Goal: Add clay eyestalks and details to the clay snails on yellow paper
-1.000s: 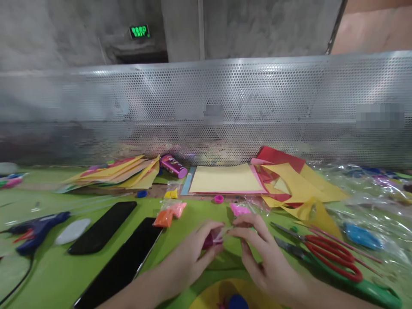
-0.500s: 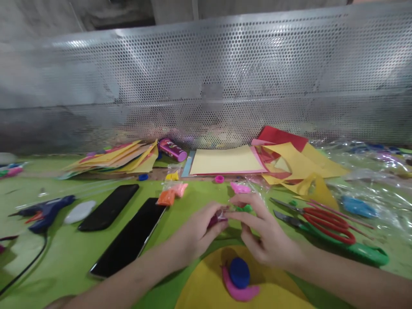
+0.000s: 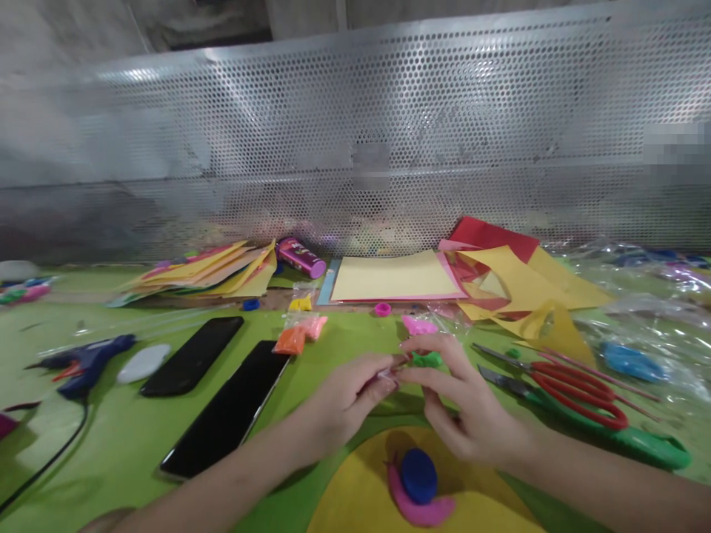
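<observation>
Over the green tabletop, the fingertips of my left hand [image 3: 352, 389] and my right hand [image 3: 464, 396] meet. My left hand pinches a small plastic bag [image 3: 384, 374], mostly hidden by the fingers, with only a pale shiny bit showing. The fingers of my right hand close on the same bag from the other side. Green clay [image 3: 426, 359] lies just behind my right fingers. Below both hands, a yellow paper disc [image 3: 349, 488] bears a curved pink clay piece [image 3: 414, 509] with a round blue piece [image 3: 419, 475] against it.
Two black phones [image 3: 227, 411] and a glue gun [image 3: 92, 363] lie left. Bagged orange clay [image 3: 290, 340] and pink clay [image 3: 419, 324] sit behind the hands. Red-handled scissors [image 3: 581, 392] and a green-handled cutter [image 3: 638, 444] lie right. Paper sheets [image 3: 394, 276] line the perforated metal panel [image 3: 311, 163].
The dark purple stuff seen between my left fingers is now hidden, and a pale bit shows there instead. The whole view has shifted slightly; both hands stay together.
</observation>
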Demonstrator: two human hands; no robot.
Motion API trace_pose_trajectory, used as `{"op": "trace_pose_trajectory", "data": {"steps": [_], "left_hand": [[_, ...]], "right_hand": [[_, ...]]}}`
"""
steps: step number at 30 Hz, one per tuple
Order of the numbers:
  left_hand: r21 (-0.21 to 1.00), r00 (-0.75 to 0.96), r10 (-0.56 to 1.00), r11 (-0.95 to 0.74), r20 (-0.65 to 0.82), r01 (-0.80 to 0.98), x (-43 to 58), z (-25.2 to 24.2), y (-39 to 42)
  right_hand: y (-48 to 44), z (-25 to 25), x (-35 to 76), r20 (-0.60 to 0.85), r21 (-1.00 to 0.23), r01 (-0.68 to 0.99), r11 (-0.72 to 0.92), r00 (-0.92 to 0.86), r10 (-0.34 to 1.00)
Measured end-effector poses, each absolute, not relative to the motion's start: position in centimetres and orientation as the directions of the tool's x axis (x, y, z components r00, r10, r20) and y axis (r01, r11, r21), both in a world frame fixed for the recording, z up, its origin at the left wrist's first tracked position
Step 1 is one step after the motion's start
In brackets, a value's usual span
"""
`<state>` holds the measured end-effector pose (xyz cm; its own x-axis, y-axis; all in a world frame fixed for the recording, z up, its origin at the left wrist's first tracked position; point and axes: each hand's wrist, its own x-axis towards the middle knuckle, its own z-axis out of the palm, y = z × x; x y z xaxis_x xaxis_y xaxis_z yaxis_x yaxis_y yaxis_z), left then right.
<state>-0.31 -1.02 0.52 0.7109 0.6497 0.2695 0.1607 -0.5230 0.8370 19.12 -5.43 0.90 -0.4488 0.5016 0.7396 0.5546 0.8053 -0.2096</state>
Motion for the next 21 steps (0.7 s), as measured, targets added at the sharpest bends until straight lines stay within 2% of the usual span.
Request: {"op": "trace_pose_trajectory", "data": {"steps": [3, 7, 14, 17, 21], "left_hand": [[0.839, 0.714, 0.644, -0.523, 0.274, 0.150, -0.4, 0.6, -0.9], [0.895, 0.709, 0.671, -0.426, 0.217, 0.129, -0.5, 0.8, -1.3], [0.902, 0.743, 0.642, -0.413, 0.191, 0.124, -0.3, 1.2, -1.9], [0.933, 0.707, 0.684, -0.347, 0.181, 0.097, -0.3, 0.9, -2.0], [0.985, 0.662, 0.738, -0.170, 0.128, 0.000, -0.2, 0.3, -2.0]], "right_hand": [[-5.4, 0.9, 19.3, 0.724, -0.185, 0.564, 0.805, -0.475, 0.499], [-5.6, 1.0, 19.3, 0.693, -0.163, 0.582, 0.796, -0.507, 0.512], [-5.9, 1.0, 18.8, 0.655, -0.189, 0.601, 0.777, -0.512, 0.556], [-5.6, 0.6, 18.9, 0.720, -0.213, 0.614, 0.760, -0.427, 0.547], [-5.1, 0.5, 19.2, 0.731, -0.312, 0.680, 0.663, -0.274, 0.625]]}}
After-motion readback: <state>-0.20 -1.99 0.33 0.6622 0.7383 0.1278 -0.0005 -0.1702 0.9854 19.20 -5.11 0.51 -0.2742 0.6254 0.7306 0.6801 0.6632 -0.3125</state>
